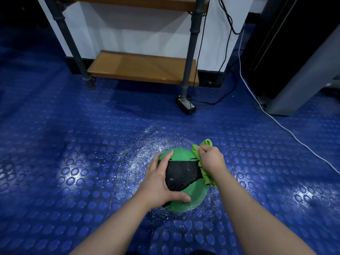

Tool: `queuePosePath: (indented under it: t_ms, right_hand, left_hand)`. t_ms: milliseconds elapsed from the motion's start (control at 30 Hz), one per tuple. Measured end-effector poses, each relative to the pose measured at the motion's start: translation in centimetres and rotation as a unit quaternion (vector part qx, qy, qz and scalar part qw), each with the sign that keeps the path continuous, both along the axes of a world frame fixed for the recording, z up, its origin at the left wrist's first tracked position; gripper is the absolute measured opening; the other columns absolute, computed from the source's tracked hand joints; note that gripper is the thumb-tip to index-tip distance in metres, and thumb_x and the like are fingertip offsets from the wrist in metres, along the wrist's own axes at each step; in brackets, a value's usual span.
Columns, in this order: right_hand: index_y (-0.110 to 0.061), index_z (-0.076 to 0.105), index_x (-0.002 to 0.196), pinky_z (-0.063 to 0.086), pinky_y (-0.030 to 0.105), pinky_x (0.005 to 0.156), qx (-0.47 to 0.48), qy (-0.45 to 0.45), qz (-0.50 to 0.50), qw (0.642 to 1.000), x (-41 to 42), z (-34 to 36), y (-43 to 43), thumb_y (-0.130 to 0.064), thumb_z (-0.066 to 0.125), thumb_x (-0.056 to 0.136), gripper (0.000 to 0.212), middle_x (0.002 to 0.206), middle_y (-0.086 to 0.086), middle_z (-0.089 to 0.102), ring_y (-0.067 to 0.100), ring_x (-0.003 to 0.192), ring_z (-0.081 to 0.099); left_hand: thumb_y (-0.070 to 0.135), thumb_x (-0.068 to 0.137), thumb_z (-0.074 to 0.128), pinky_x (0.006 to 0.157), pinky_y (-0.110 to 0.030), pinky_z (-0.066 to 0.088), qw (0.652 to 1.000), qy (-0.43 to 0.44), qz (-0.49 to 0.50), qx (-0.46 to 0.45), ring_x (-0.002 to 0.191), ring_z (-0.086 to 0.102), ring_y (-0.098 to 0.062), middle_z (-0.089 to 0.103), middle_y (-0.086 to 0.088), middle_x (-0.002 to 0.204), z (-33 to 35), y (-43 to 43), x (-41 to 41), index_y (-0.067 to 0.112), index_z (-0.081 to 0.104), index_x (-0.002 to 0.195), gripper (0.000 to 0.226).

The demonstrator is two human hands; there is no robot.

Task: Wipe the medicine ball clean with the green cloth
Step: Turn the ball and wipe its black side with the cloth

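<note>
A green and black medicine ball (182, 173) rests on the blue studded floor, a little right of centre. My left hand (160, 181) lies flat on its left side, fingers spread over the green and black panels, thumb near the lower green part. My right hand (211, 160) presses a bunched green cloth (207, 176) against the ball's right side. Part of the cloth pokes out above my fingers and part hangs below my wrist.
White powder or droplets (152, 142) are scattered on the floor (73, 162) around the ball. A wooden shelf rack (141, 68) on grey pipe legs stands ahead. A black power adapter (185, 105) and cables lie near it; a white cable (287, 129) runs right. A dark machine (294, 52) stands at far right.
</note>
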State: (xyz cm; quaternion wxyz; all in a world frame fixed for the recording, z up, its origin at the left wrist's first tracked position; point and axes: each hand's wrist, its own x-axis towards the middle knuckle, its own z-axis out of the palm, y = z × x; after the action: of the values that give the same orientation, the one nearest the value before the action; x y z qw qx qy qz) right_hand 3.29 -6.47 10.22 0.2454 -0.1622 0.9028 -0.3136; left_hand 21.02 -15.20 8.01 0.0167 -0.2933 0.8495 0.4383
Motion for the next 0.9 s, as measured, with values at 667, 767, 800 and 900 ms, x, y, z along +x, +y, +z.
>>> queuePosePath:
  t_ms: [667, 767, 800, 900]
  right_hand:
    - [-0.024, 0.064, 0.121, 0.027, 0.002, 0.102, -0.157, 0.204, 0.288, 0.923, 3.8, -0.4, 5.6, -0.037, 0.050, 0.089, 0.038, 0.127, -0.006, 0.056, 0.006, 0.119, 0.048]
    - [-0.024, 0.066, 0.119, 0.028, -0.003, 0.095, -0.157, 0.206, 0.239, 0.936, 2.6, -0.7, 7.3, -0.031, 0.058, 0.088, 0.033, 0.116, -0.012, 0.056, 0.008, 0.109, 0.056]
    - [-0.024, 0.067, 0.117, 0.029, -0.004, 0.091, -0.151, 0.201, 0.214, 0.944, 2.2, -0.6, 7.5, -0.025, 0.063, 0.088, 0.030, 0.111, -0.013, 0.058, 0.011, 0.105, 0.060]
    - [-0.023, 0.070, 0.113, 0.031, -0.003, 0.083, -0.148, 0.199, 0.152, 0.957, 1.6, 0.4, 6.9, -0.013, 0.066, 0.087, 0.029, 0.100, -0.010, 0.059, 0.015, 0.094, 0.061]
  left_hand:
    - [0.070, 0.029, 0.086, 0.118, -0.038, 0.028, 0.997, -0.007, -0.060, 0.050, 0.143, 0.023, -0.015, 0.011, 0.013, 0.154, 0.0, -3.6, -1.7, 0.062, 0.009, 0.141, 0.136]
    - [0.066, 0.031, 0.088, 0.120, -0.035, 0.023, 0.997, -0.002, -0.044, 0.068, 0.144, 0.019, -0.012, 0.008, 0.015, 0.156, 0.1, -3.5, -1.7, 0.062, 0.010, 0.143, 0.136]
    - [0.068, 0.029, 0.087, 0.120, -0.038, 0.021, 0.997, -0.001, -0.035, 0.064, 0.146, 0.016, -0.013, 0.006, 0.015, 0.158, 0.2, -3.3, -1.8, 0.062, 0.009, 0.143, 0.138]
    - [0.077, 0.023, 0.080, 0.121, -0.044, 0.020, 0.999, -0.008, 0.002, 0.036, 0.148, 0.012, -0.015, 0.004, 0.014, 0.161, 0.4, -2.2, -2.7, 0.053, 0.006, 0.148, 0.147]
